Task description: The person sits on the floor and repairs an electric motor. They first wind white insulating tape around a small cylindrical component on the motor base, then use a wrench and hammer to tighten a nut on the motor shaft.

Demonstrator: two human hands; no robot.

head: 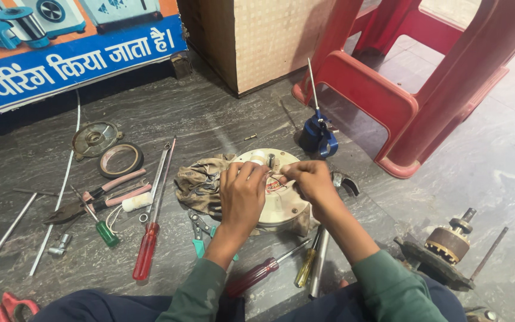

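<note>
Because the cream motor housing (278,200) rests on the rag (201,182), it stays put. Your left hand (242,194) and right hand (308,179) each pinch thin wires (276,177) above it.

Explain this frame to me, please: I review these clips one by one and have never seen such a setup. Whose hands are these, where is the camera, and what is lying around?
There is no machine; a person sits on a grey stone floor, filmed by a camera on their own head looking down. The left hand and right hand meet over a round cream motor housing, pinching something thin; what exactly is too small to tell. A dirty rag lies beside it. Around are a red-handled screwdriver, pink-handled pliers, a blue oil can, a motor rotor and a red plastic stool.
</note>
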